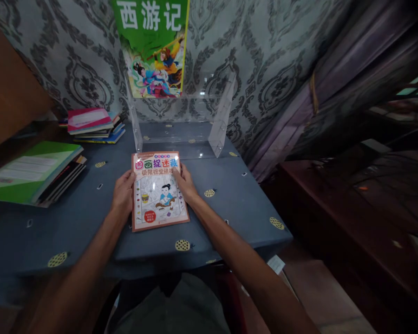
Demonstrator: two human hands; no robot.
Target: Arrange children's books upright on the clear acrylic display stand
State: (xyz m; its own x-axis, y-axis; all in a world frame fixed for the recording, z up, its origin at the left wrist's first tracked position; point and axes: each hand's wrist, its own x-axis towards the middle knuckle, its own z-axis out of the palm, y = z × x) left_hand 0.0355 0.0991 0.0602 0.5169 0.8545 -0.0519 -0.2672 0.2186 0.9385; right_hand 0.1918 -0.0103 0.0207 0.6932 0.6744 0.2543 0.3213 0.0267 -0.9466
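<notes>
Between my two hands is a children's picture book [160, 195] with an orange-edged cover, colourful Chinese lettering and a drawing of a seated figure. My left hand [123, 192] grips its left edge, thumb on the front. On the right, my right hand [186, 182] is closed on the upper right edge, its thumb lying over the cover. The fingers behind the book are hidden. Just beyond the book stands a clear plastic rack [218, 127]. A green book [155, 51] with a cartoon cover is upright at the rack's upper left.
A blue tablecloth [237, 208] with pineapple prints covers the table. To the left lie a pile topped by a green book [35, 169] and a stack with a pink book [90, 119]. Patterned wallpaper [209, 37] is behind; a purple curtain [296, 111] hangs at right.
</notes>
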